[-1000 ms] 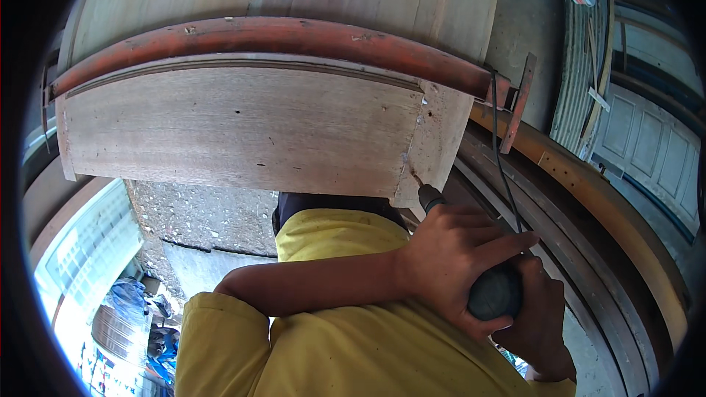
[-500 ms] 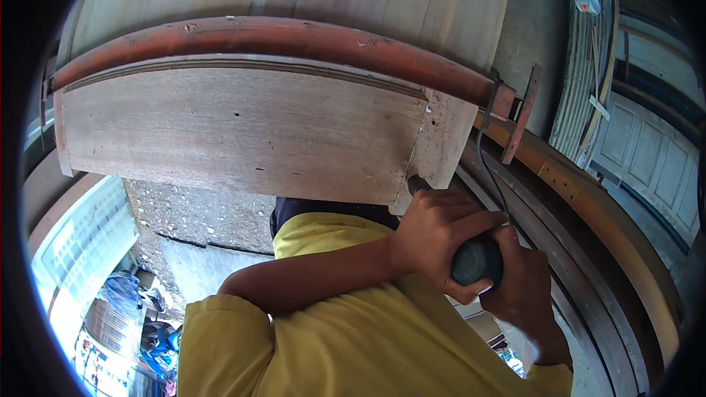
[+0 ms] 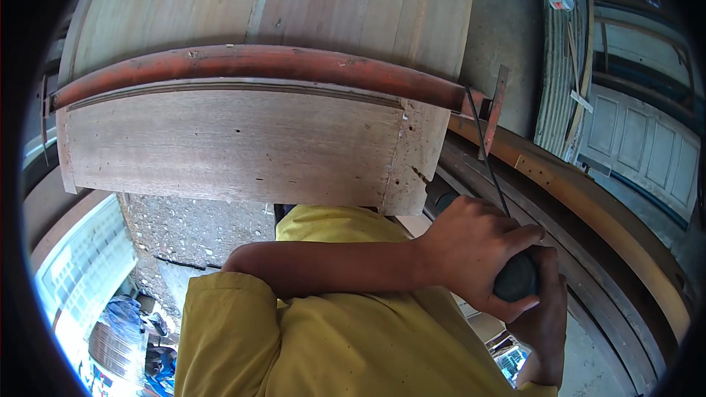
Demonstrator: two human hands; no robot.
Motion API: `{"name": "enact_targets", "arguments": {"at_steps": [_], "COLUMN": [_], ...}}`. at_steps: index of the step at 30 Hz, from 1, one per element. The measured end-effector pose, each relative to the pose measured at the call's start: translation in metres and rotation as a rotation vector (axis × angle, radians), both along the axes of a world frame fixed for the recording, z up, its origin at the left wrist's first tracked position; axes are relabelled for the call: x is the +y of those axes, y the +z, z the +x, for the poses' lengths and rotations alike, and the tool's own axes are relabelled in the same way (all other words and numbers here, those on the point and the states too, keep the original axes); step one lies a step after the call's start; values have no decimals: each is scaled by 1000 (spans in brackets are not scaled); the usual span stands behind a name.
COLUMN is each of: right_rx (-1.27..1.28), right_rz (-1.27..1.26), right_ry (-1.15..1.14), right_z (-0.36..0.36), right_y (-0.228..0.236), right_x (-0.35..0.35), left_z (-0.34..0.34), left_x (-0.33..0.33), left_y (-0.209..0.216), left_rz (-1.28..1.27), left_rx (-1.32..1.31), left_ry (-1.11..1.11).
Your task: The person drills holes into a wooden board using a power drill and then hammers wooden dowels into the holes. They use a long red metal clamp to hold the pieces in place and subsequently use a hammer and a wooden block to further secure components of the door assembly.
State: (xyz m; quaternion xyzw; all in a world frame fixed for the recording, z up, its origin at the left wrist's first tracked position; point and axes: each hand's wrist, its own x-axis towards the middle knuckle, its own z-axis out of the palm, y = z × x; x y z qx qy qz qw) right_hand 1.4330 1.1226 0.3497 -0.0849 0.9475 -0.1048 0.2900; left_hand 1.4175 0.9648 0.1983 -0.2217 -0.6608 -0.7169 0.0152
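Left hand (image 3: 478, 250) and right hand (image 3: 540, 316) clasp a dark round tool handle (image 3: 515, 279) at lower right, below the wooden panel (image 3: 235, 143) with its red-brown rail (image 3: 265, 66).

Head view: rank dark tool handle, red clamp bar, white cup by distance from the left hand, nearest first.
1. Dark tool handle, gripped in the left hand.
2. Red clamp bar, across the wooden panel, above-left.
3. White cup, on the ground at top right.
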Motion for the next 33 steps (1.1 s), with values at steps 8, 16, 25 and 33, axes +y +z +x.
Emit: {"name": "enact_targets", "arguments": {"at_steps": [8,16,25,33], "right_rx": [-12,-39,-72,-188], "right_rz": [-49,-51,-17,42], "right_ry": [-35,22,24,34], "right_z": [-10,-20,-27,-41], "right_y": [-8,-12,-10,-8], "right_x": [-8,-8,-26,-40], "left_z": [-7,-11,-15,-18], "left_x": [-5,-9,-17,-25], "left_y": [-7,-11,-15,-23], "left_rz": [11,-3,53,177], "left_rx": [-13,-24,-40,-47], "left_ry": [12,38,26,119]}}
